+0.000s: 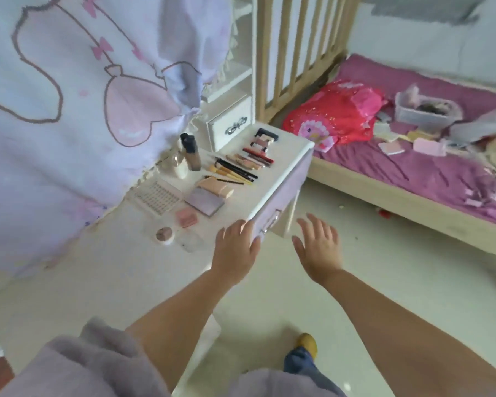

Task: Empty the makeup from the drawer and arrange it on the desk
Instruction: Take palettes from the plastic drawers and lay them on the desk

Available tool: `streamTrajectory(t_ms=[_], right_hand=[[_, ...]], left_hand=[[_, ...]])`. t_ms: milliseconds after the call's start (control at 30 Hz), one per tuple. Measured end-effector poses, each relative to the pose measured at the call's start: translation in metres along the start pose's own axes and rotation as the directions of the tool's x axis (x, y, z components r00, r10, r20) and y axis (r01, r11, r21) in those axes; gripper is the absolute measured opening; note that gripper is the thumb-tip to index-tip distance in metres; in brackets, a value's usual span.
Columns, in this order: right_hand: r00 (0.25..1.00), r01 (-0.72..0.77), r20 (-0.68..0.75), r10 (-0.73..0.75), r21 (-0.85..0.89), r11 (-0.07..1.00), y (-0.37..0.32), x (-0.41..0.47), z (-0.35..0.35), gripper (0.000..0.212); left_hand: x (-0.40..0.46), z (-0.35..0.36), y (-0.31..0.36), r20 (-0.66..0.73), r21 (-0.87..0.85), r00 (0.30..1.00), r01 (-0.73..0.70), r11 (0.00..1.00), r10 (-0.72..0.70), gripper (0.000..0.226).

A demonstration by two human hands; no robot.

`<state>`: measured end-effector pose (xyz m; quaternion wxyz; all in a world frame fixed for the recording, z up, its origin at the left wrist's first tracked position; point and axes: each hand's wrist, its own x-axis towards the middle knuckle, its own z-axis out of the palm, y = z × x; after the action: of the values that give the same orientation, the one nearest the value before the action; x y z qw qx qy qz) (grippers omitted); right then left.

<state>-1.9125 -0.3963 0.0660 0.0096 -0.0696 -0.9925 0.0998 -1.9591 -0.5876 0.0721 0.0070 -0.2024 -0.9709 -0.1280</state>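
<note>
Makeup lies in rows on the white desk (118, 253): a foundation bottle (192, 153), brushes and pencils (232, 171), lipsticks (255, 156), a lilac palette (204, 201), a pink compact (186, 217), a lash tray (158, 197) and a round jar (165, 234). The lilac drawer front (281, 196) sits flush under the desk edge. My left hand (235, 247) rests with straight fingers on the desk edge by the drawer. My right hand (318, 247) hovers with fingers spread in front of the drawer, holding nothing.
A printed cloth (69, 110) hangs over the desk's left side. A small white drawer unit (229, 127) stands at the back. A bed (413, 167) with a red bag (335, 116) and a plastic box (424, 110) lies to the right.
</note>
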Motion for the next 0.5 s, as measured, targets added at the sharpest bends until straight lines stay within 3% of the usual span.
streamTrajectory(t_ms=[200, 500], right_hand=[[0.901, -0.433, 0.050, 0.432, 0.013, 0.901, 0.109, -0.138, -0.004, 0.050], [0.550, -0.834, 0.069, 0.832, 0.083, 0.545, 0.235, -0.434, -0.012, 0.049]], left_hand=[[-0.025, 0.044, 0.136, 0.241, 0.004, 0.914, -0.338, 0.941, 0.327, 0.046], [-0.163, 0.121, 0.374, 0.402, -0.112, 0.603, -0.715, 0.690, 0.689, 0.044]])
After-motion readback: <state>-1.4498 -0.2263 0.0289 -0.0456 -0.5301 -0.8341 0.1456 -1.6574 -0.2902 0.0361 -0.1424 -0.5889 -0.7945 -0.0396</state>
